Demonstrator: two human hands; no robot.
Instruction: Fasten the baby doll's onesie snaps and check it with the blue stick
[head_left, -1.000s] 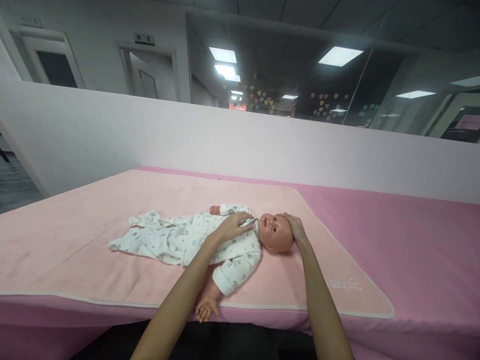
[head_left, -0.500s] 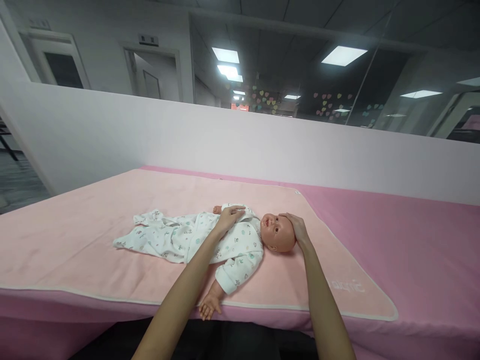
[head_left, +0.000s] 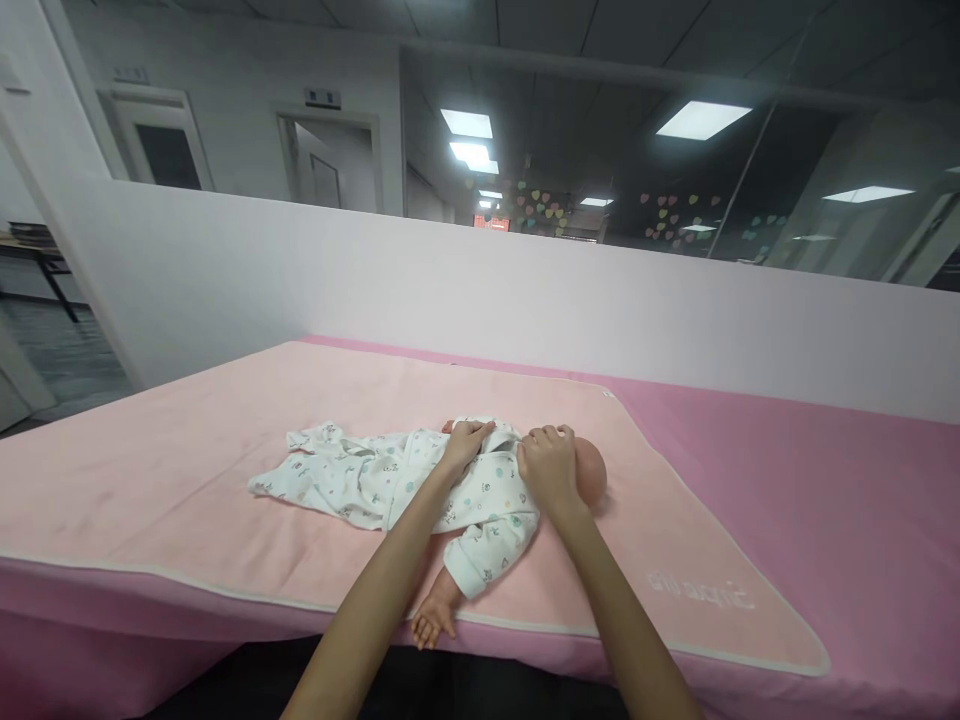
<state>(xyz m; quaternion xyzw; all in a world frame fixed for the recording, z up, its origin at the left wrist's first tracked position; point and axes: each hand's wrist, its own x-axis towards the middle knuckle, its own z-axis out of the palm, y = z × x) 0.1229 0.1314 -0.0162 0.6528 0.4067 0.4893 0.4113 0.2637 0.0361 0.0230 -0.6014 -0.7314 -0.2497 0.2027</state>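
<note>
A baby doll (head_left: pixel 592 473) lies on its back with its head to the right. It wears a white patterned baby outfit (head_left: pixel 495 487), and its near hand (head_left: pixel 433 618) rests at the table's front edge. On the doll's chest, my left hand (head_left: pixel 466 443) has its fingers closed at the front of the outfit, where the cloth is folded up near the collar. My right hand (head_left: pixel 549 463) is over the neck and face with curled fingers. It hides most of the face, and what its fingertips hold cannot be seen.
A peach mat (head_left: pixel 187 450) with a pale border lies under the doll on a pink cloth (head_left: pixel 847 500). Behind the table runs a low white partition (head_left: pixel 525 290) with glass above it. A dark-legged table (head_left: pixel 56 270) stands far left.
My right hand has left the top of the doll's head and moved left over its face and neck. My left hand stays on the chest, fingers now closer to the collar. The view shifted slightly.
</note>
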